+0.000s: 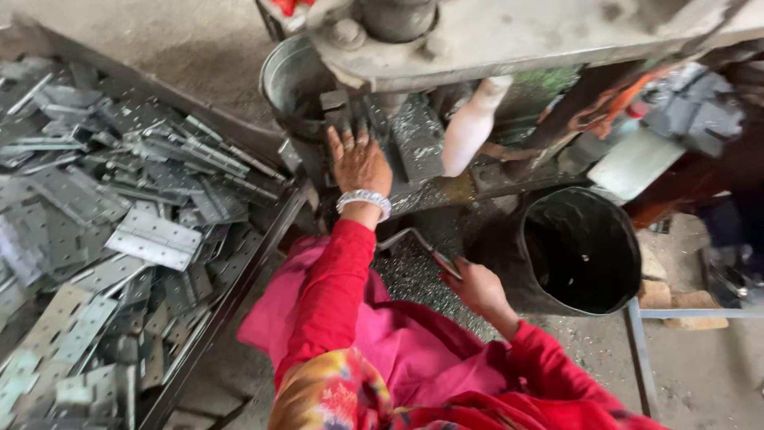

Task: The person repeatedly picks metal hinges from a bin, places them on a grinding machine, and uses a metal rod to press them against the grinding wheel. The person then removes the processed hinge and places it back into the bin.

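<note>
Gritty workshop floor surrounds a press machine (509,36). Left hand (358,159) lies spread on the press bed — steadying a metal piece there; right hand (473,287) grips a bent handle (414,243). Hinge plates (151,239) fill the tray alongside — within reach.

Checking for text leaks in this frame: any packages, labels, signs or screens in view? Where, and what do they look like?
None that I can tell: no package, label, sign or screen.
Nearest to containers: black round bucket, lower right, open top; grey metal pail, top centre, behind the press.
</note>
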